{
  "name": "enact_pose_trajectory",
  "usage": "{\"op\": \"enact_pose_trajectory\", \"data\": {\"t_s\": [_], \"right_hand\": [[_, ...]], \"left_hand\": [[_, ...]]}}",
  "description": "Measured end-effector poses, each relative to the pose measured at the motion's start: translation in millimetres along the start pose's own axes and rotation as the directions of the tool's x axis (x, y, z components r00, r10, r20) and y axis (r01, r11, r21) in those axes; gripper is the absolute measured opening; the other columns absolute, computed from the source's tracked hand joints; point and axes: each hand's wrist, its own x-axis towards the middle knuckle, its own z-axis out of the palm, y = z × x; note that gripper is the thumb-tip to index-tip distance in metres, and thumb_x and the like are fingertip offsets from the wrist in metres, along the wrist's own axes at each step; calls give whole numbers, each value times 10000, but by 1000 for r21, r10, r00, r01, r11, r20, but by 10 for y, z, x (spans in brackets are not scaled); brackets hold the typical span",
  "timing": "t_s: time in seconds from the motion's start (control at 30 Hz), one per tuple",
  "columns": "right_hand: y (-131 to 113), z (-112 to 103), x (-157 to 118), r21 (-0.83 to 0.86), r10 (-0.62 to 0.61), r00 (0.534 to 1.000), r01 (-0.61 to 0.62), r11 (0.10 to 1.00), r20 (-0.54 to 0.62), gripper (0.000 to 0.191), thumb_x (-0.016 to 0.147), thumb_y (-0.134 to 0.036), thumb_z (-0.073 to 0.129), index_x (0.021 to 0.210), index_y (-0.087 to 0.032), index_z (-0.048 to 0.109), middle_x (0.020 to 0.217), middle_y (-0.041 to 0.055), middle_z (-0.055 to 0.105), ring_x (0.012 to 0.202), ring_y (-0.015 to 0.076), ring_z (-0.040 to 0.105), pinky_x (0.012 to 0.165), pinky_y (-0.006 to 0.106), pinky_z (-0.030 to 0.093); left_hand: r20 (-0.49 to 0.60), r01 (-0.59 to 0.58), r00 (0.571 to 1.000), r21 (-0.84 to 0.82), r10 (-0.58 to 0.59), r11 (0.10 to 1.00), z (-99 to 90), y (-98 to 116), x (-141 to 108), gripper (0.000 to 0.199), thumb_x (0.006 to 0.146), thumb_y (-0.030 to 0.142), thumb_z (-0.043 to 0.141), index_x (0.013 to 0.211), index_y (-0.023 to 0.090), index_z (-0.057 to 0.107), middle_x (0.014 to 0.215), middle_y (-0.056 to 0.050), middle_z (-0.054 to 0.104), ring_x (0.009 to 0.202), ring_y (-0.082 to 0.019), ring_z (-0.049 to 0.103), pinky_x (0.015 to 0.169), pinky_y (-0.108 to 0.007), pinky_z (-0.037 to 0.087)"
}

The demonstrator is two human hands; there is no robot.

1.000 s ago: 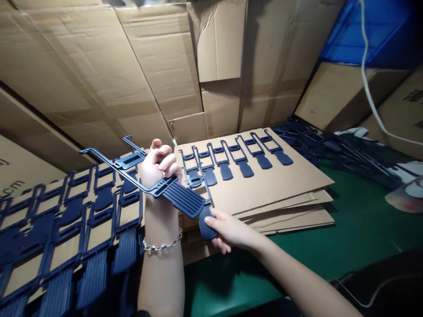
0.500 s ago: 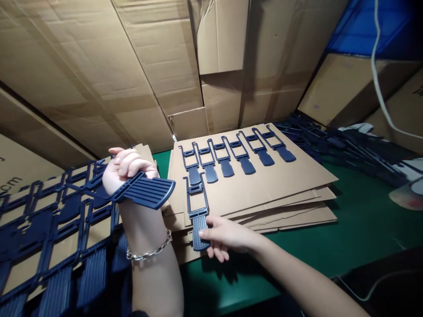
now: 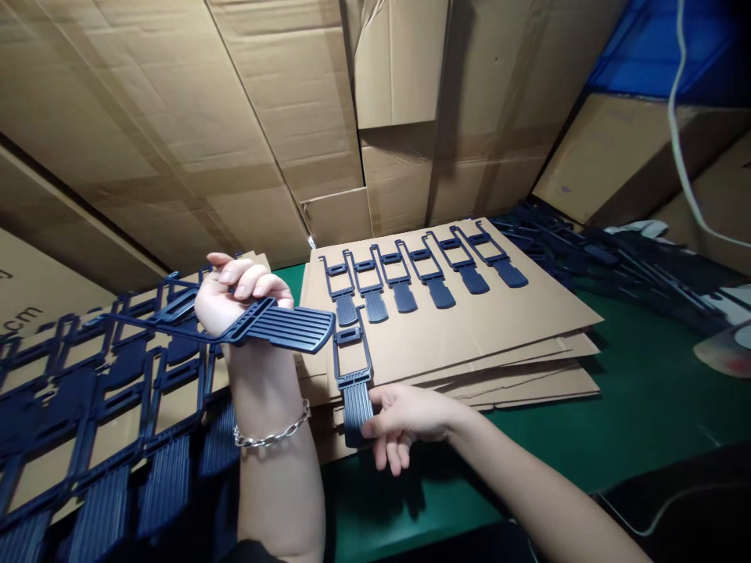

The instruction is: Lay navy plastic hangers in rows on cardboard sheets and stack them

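Observation:
My left hand (image 3: 243, 289), curled with its palm up, holds a dark blue frame-shaped plastic part (image 3: 293, 327); the part's ribbed end points right over my wrist. My right hand (image 3: 399, 422) pinches the ribbed lower end of another dark blue part (image 3: 357, 407) at the front left of the cardboard stack (image 3: 458, 344). That part's open frame lies on the cardboard. Behind it, a row of several similar parts (image 3: 441, 292) lies side by side, flat ends toward me.
Many similar parts (image 3: 164, 477) cover cardboard at the left. A heap of dark parts (image 3: 557, 242) lies at the back right of the green table (image 3: 645, 399). Large cardboard boxes (image 3: 282, 94) stand behind. A white cable (image 3: 674, 117) hangs at the right.
My left hand has moved slightly right, and the part in it has swung so its ribbed end points more to the right. My right hand stays on its part, with little movement.

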Motion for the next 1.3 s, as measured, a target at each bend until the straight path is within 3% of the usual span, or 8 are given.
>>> {"op": "enact_pose_trajectory", "data": {"t_s": [0.13, 0.3, 0.37, 0.5, 0.63, 1.0, 1.2, 1.3], "right_hand": [[38, -66, 35, 85, 22, 997, -28, 996, 75, 277, 640, -238, 700, 806, -101, 525, 626, 49, 640, 530, 126, 623, 446, 155, 499], [78, -130, 93, 60, 53, 990, -61, 996, 128, 425, 516, -325, 803, 755, -65, 566, 630, 47, 640, 541, 116, 623, 489, 151, 516], [77, -141, 98, 11, 74, 990, -75, 997, 117, 411, 556, -365, 783, 734, -62, 569, 621, 46, 636, 522, 108, 615, 470, 144, 503], [62, -111, 96, -152, 111, 994, -107, 983, 13, 233, 803, -317, 588, 769, -90, 553, 568, 12, 612, 465, 87, 582, 426, 144, 459], [57, -66, 100, -308, 59, 994, -86, 948, -95, 218, 929, -239, 361, 749, -142, 438, 508, -23, 576, 385, 68, 512, 368, 131, 375], [20, -62, 66, -278, 82, 996, -68, 958, 38, 231, 947, -220, 254, 752, -170, 365, 478, -19, 569, 334, 72, 454, 337, 135, 314], [4, -108, 29, -322, 64, 995, -83, 943, -70, 238, 941, -252, 270, 744, -166, 372, 508, -15, 584, 354, 76, 481, 352, 144, 333], [-11, -116, 4, -344, 91, 995, -103, 933, -50, 242, 939, -270, 293, 744, -163, 389, 526, -18, 593, 371, 74, 496, 362, 140, 344]], "left_hand": [[-15, 26, 1000, 24, -26, 999, -8, 13, 24, 299, 797, 120, 277, 588, 172, 485, 382, 87, 327, 267, -27, 251, 280, -118, 207], [-14, 19, 1000, -24, -19, 1000, -4, 24, 41, 305, 805, 124, 287, 567, 162, 474, 366, 86, 325, 257, -13, 256, 275, -98, 204], [-10, 24, 1000, -25, -24, 999, 2, 28, 41, 340, 839, 157, 279, 562, 164, 475, 364, 85, 330, 254, -13, 255, 270, -101, 202], [19, 39, 999, -12, -39, 999, 9, 22, 33, 364, 873, 195, 270, 578, 167, 481, 367, 78, 348, 259, -14, 265, 272, -102, 208], [4, 45, 999, -15, -45, 999, 23, -14, 13, 352, 875, 169, 262, 595, 166, 476, 364, 77, 335, 253, -15, 246, 272, -101, 197], [88, 92, 992, -2, -91, 996, -70, -41, 63, 243, 797, 100, 316, 647, 167, 494, 397, 77, 381, 280, -19, 298, 293, -102, 229], [45, 112, 993, 43, -114, 993, -63, -48, 52, 270, 809, 106, 294, 629, 171, 484, 388, 77, 364, 278, -29, 282, 292, -117, 223], [61, 109, 992, 35, -111, 993, -56, -57, 39, 252, 799, 101, 307, 624, 169, 475, 379, 79, 352, 274, -27, 284, 293, -117, 220]]}}
